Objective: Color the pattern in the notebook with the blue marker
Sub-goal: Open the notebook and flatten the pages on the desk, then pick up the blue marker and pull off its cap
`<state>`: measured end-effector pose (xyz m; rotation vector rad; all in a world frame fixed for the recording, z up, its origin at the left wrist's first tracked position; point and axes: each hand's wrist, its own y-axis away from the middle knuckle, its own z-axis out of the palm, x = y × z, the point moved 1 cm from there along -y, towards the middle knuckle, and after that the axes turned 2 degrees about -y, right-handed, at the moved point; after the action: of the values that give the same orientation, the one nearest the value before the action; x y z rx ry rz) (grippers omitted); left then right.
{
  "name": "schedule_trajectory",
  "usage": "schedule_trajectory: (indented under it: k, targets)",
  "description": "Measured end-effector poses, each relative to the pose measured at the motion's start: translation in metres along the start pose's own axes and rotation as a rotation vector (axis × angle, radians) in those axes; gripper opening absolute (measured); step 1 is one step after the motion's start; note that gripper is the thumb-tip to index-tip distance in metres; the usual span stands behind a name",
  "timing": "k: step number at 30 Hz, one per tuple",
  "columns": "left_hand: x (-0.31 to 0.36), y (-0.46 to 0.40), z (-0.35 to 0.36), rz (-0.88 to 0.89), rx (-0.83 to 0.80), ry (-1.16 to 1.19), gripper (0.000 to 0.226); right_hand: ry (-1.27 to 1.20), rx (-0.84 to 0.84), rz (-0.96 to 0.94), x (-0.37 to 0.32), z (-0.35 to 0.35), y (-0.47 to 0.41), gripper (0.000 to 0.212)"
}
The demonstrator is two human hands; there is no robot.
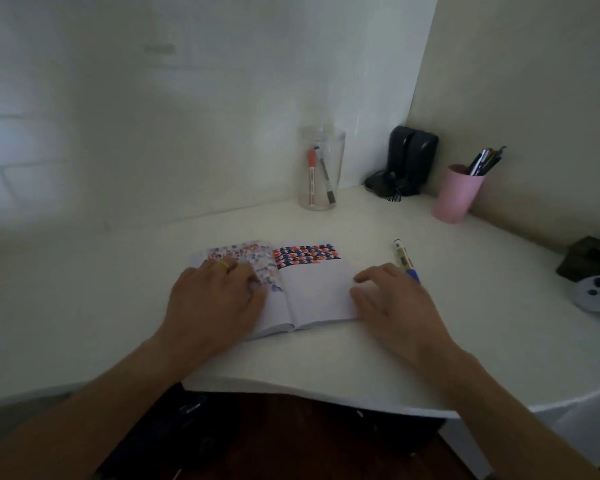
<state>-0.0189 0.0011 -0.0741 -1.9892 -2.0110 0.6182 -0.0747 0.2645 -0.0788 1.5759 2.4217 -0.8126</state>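
Our open left hand [219,299] and right hand [392,299] flatten the notebook [312,292] near the desk's [118,306] front edge, lower center; blue marker [406,263] alongside. Behind, a jar [321,168] holds two markers.

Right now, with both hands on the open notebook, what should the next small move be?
Probably slide the right hand right to pick up the blue marker: it lies on the table beside that hand, ungrasped, while the left hand already pins the notebook flat.

A white surface [326,362] carries an open notebook [312,289], a marker [404,259] just right of it, and — toward the back — a clear jar [321,168], pink cup [456,194] and black speakers [409,161].
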Motion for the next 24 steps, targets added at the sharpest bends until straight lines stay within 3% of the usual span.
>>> schedule_trajectory:
  k: [4, 9, 15, 18, 21, 24]
  targets:
    - [-0.012, -0.052, 0.006, -0.022, 0.058, 0.140, 0.031, 0.133, 0.053, 0.095, 0.014, -0.016, -0.035, 0.026]
    - [-0.009, -0.118, 0.026, 0.049, 0.135, 0.293, 0.029, 0.380, -0.092, 0.310, 0.030, -0.026, -0.073, 0.045]
    - [-0.003, -0.146, 0.046, 0.274, 0.075, 0.502, 0.018, 0.448, -0.198, 0.400, 0.046, -0.022, -0.081, 0.045]
    - [-0.007, -0.132, 0.061, 0.411, -0.034, 0.470, 0.021, 0.472, -0.212, 0.353, 0.044, -0.018, -0.082, 0.044]
    - [-0.006, -0.128, 0.066, 0.514, -0.118, 0.400, 0.028, 0.368, -0.163, 0.227, 0.025, -0.012, -0.091, 0.040]
    - [-0.006, -0.129, 0.065, 0.534, -0.119, 0.401, 0.028, 0.043, -0.070, 0.115, 0.003, -0.006, -0.107, 0.042]
